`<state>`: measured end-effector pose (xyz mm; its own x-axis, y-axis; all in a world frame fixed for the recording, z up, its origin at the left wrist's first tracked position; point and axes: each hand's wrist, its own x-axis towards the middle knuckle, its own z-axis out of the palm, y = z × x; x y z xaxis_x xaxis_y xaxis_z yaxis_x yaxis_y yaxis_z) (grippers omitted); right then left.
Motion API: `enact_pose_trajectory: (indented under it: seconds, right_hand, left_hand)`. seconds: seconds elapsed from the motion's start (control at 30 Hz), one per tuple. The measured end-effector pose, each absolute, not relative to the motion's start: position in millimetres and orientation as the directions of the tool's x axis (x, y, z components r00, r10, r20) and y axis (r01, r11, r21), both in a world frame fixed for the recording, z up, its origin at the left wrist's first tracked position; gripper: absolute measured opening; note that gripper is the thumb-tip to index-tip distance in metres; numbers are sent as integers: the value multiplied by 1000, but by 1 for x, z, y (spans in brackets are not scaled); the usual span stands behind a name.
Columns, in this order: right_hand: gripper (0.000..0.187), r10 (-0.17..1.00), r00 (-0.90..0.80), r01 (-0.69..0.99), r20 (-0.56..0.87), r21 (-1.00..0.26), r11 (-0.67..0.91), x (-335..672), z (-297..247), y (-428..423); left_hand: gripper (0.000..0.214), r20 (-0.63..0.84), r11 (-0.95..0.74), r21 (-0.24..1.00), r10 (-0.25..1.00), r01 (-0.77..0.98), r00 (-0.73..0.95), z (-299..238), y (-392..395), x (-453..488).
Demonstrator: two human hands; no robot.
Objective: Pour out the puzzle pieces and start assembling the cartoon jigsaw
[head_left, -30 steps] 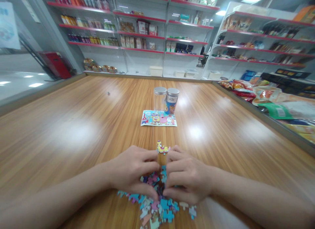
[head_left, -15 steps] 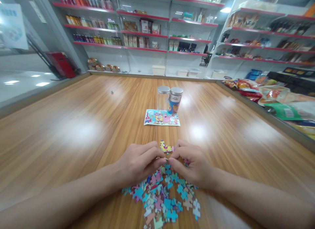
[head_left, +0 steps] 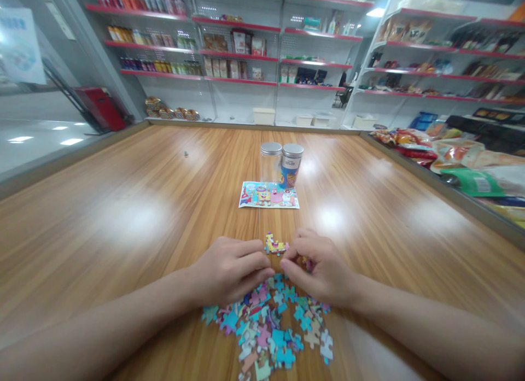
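Note:
My left hand [head_left: 232, 269] is closed over the upper left of the loose jigsaw pieces [head_left: 279, 337], thumb against the fingers. Opposite it, my right hand [head_left: 318, 269] has thumb and forefinger brought together. Whatever either hand holds is hidden behind the fingers. A small gap lies between the two hands. Just beyond them is a joined yellow puzzle section [head_left: 275, 244] with a bit of pink at its right end. More pieces [head_left: 307, 262] show partly under my right hand. The loose pieces are mostly blue, with pink, purple and pale ones.
A cartoon picture sheet [head_left: 268, 196] lies farther back on the wooden table [head_left: 184, 217]. Behind it stand a clear jar [head_left: 270, 163] and a printed jar [head_left: 291, 165], both with silver lids. Snack bags [head_left: 471, 181] sit to the right. Stocked shelves [head_left: 241, 56] line the back.
My hands have moved slightly apart. A small pale piece that showed between both sets of fingertips is no longer visible there. The yellow section stays in place.

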<state>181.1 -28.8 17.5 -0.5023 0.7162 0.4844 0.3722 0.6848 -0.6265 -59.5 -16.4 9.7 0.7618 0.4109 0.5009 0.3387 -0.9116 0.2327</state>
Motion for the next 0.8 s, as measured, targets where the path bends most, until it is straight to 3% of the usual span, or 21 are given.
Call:
enact_pose_trajectory:
  seconds: [0.07,0.23,0.33,0.43,0.53,0.63,0.8]
  right_hand:
    - [4,636,-580,323,509,-574,753,183,20,-28]
    - [17,386,-782,164,489,-437,884,186,23,-29]
    - [19,341,-825,124,450,-445,887,188,24,-29]
    - [19,313,-858,100,408,-466,879,191,26,-25]
    - [9,241,-911,55,336,-479,876,194,28,-22]
    - [19,181,-950,51,253,-449,892,195,27,-22]
    - [23,213,-942,115,259,-346,931,189,20,-27]
  left_hand:
    - [15,497,-878,311,476,363,726,12,-14,-60]
    - [29,425,-650,634,746,419,513,17,-3,-61]
    - [38,273,-399,840,897,368,348,18,6,-63]
    - [37,217,-303,906,932,294,292,17,12,-65]
    - [39,245,-362,883,898,298,365,17,11,-65]
    - [40,314,-501,789,825,354,469,18,7,-66]
    - [21,524,-825,442,556,351,646,20,-8,-62]
